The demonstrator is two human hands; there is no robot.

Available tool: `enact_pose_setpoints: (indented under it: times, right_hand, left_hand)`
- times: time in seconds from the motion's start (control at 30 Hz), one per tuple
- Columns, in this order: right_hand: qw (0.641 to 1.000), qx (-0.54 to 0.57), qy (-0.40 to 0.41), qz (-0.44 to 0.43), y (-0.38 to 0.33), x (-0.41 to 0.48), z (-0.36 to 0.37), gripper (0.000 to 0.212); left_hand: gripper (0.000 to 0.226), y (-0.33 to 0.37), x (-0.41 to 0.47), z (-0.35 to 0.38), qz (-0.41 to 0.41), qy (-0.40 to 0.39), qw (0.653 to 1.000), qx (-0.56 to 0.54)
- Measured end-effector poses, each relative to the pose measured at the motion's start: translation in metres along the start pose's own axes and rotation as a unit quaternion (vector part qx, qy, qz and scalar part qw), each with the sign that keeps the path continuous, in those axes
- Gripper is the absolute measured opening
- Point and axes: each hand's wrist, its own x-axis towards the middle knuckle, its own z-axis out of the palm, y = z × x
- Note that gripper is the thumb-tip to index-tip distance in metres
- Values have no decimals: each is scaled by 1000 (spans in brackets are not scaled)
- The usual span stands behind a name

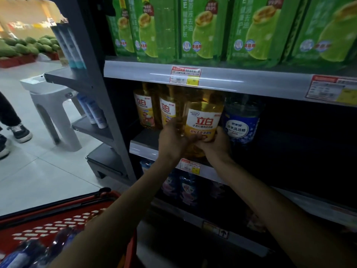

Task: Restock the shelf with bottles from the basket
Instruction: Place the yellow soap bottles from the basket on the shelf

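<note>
I hold a large yellow detergent bottle (201, 120) with a white and red label at the front edge of the middle shelf (143, 147). My left hand (172, 139) grips its left side and base, and my right hand (217, 144) cups its lower right side. Two matching yellow bottles (154, 109) stand to its left on that shelf, and a blue bottle (241, 120) stands to its right. The red basket (63, 215) sits at the lower left with dark blue bottles (38, 250) inside, partly hidden by my left arm.
Green refill pouches (202, 28) fill the shelf above. Dark bottles (185, 188) stand on the shelf below. The middle shelf is dark right of the blue bottle. A grey plastic stool (52, 105) and another person's shoes (19, 132) are on the tiled floor at left.
</note>
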Motion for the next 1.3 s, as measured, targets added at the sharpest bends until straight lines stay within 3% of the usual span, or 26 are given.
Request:
enact_pose_setpoints:
  times: [0.23,0.43,0.73,0.93,1.1,1.3]
  right_hand:
    - [989,-65,119,-51,16,34,21,47]
    - [977,-121,159,-75,22,58,33,51]
    - [973,-171,137,-71,39,76,35,54]
    - [979,-149,124,-68,37,73,34,63]
    - [988,-99,104,-53,32,58,32,77]
    - [987,-123,80,-70,26,28,19,76]
  left_hand:
    - [57,-24,28,28,17,2,1000,-24]
    - [49,-31,47,40,13,5,998,-56]
    - [41,-34,46,50,-23,18,997,-71]
    - [51,-41,45,50,-58,26,994,-91]
    - [48,-44,35,44,-63,-7,996,-63]
    - [55,-41,13,23,-84,-32,996,8]
